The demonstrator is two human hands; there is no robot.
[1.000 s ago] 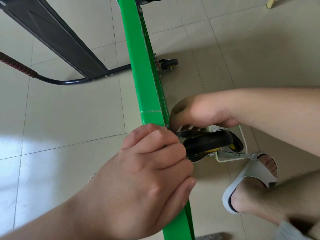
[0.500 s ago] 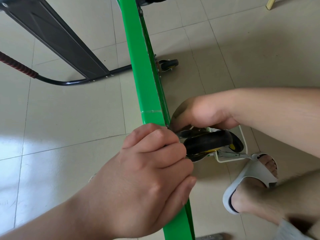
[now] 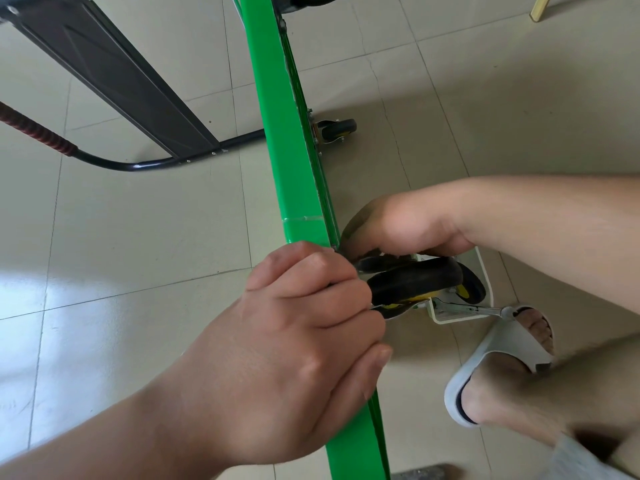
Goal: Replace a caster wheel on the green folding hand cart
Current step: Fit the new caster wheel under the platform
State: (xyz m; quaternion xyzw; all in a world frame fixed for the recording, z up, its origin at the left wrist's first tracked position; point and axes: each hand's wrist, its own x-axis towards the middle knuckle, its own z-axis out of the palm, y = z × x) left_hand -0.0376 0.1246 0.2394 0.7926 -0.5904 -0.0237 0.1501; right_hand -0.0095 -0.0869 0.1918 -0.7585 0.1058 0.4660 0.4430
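The green folding hand cart (image 3: 277,140) stands on its side edge and runs from the top of the view to the bottom. A black caster wheel (image 3: 415,278) with a yellow hub sticks out from its underside on the right. My left hand (image 3: 294,344) grips the cart's edge right beside this wheel, fingers curled over it. Bent at the wrist, my right hand (image 3: 398,226) reaches down behind the wheel at its mount; its fingers are hidden. A second caster (image 3: 337,129) sits farther up the deck.
A silver tool (image 3: 478,309) lies across a small white tray (image 3: 485,271) on the tiled floor under the wheel. My foot in a white slipper (image 3: 502,358) is just right of it. The cart's black handle (image 3: 138,166) with a red grip lies at left.
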